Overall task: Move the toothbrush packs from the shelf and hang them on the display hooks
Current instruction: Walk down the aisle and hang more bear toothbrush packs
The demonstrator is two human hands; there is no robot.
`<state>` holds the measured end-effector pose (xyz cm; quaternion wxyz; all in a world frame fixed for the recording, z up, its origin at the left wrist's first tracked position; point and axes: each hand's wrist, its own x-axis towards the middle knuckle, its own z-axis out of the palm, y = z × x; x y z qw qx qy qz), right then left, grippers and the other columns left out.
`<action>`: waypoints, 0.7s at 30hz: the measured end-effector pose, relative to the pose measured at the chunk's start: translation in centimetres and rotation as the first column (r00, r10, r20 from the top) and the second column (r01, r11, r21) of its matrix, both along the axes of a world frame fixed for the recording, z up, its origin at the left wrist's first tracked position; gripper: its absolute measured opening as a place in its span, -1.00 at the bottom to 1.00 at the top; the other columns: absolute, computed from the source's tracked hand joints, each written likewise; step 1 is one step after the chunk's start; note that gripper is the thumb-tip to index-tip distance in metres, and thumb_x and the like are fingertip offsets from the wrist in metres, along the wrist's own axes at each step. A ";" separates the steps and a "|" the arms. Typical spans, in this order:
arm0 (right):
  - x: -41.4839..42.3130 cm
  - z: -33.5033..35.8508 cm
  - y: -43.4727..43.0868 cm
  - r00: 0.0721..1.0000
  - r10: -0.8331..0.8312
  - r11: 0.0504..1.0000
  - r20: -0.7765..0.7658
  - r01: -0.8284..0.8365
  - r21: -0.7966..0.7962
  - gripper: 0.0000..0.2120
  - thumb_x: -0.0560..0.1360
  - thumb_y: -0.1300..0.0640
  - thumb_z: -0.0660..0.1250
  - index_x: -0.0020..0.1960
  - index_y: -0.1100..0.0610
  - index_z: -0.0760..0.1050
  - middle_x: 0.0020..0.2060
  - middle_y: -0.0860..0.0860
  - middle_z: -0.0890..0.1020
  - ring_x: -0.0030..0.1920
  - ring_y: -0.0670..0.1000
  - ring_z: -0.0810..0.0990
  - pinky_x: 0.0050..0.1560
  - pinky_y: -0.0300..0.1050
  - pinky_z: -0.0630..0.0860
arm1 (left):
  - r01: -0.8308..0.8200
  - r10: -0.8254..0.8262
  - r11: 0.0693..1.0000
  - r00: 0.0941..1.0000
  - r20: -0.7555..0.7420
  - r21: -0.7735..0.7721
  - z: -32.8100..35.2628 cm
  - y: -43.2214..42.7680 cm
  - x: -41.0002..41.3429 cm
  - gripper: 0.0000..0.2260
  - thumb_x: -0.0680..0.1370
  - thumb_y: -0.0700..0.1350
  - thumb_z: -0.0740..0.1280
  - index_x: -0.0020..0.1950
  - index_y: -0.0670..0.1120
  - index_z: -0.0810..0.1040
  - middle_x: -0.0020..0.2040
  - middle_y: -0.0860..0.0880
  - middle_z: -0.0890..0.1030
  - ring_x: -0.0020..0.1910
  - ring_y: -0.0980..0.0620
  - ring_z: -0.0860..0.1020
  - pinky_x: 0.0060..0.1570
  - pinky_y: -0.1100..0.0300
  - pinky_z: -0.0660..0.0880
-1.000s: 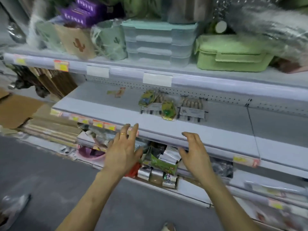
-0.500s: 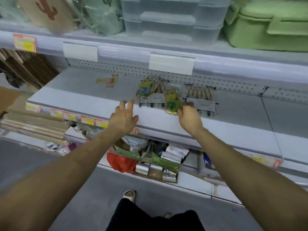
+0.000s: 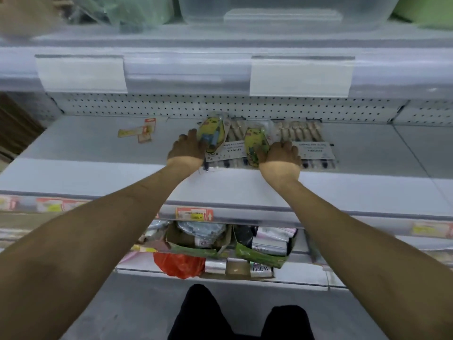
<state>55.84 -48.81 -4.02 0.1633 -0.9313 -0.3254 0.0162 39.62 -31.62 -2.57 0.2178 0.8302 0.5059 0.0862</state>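
Two yellow-green toothbrush packs lie on the grey shelf (image 3: 98,148) near the pegboard back wall (image 3: 171,107). My left hand (image 3: 187,149) grips the left yellow pack (image 3: 212,133) at its left edge. My right hand (image 3: 282,153) grips the right yellow pack (image 3: 255,147) from its right side. Under them lie two flat multipacks of wooden-handled toothbrushes, one in the middle (image 3: 232,150) and one to the right (image 3: 311,146), each with a white card label.
Loose price tags (image 3: 139,132) lie on the shelf to the left. The upper shelf edge (image 3: 186,69) with white label holders overhangs close above. Below, a lower shelf holds green boxes (image 3: 259,253) and a red bag (image 3: 179,265).
I have leaned in closer. Both hands moved forward from the shelf's front edge to the yellow packs, and each now has hold of one.
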 end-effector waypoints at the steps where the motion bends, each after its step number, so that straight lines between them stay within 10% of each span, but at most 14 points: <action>1: 0.0 0.0 0.3 1.000 -0.018 1.000 0.015 0.018 0.011 -0.40 0.68 -0.25 0.13 0.25 0.30 0.53 0.28 0.29 0.54 0.32 0.30 0.46 0.27 0.16 0.41 | 0.002 -0.002 1.000 1.000 0.014 -0.009 -0.1 0.6 0.5 -0.50 0.72 0.17 0.16 0.55 -0.10 0.31 0.36 -0.31 0.47 0.32 -0.33 0.50 0.22 -0.14 0.45; 11: 0.9 1.7 3.2 0.968 -0.063 0.997 -0.241 0.049 -0.063 -0.26 0.44 -0.27 0.48 0.40 0.18 0.35 0.33 0.19 0.56 0.40 0.27 0.45 0.35 0.12 0.39 | 0.019 0.001 0.994 0.983 0.183 -0.105 -0.4 1.2 0.9 -0.55 0.66 -0.08 0.34 0.53 -0.06 0.36 0.32 -0.28 0.55 0.23 -0.31 0.58 0.13 -0.06 0.56; 15: 0.1 1.9 3.0 0.843 0.003 0.982 -0.539 0.098 0.159 -0.20 0.30 0.00 0.70 0.32 0.22 0.33 0.24 0.22 0.55 0.23 0.25 0.58 0.15 0.17 0.63 | 0.048 0.069 0.954 0.926 0.372 -0.296 -0.4 0.7 -0.7 -0.45 0.53 -0.20 0.49 0.47 -0.05 0.37 0.28 -0.19 0.60 0.18 -0.22 0.63 0.04 -0.07 0.68; 21: -1.0 1.8 -0.1 0.586 0.150 0.754 -0.796 0.453 0.476 -0.61 0.58 0.46 0.32 0.37 0.24 0.41 0.19 0.20 0.61 0.09 0.17 0.61 -0.19 -0.07 0.60 | 0.124 0.126 0.849 0.897 0.424 -0.514 1.4 -1.4 -4.1 -0.06 0.50 -0.40 0.49 0.71 0.05 0.06 0.28 -0.18 0.58 0.13 -0.13 0.61 -0.18 0.22 0.54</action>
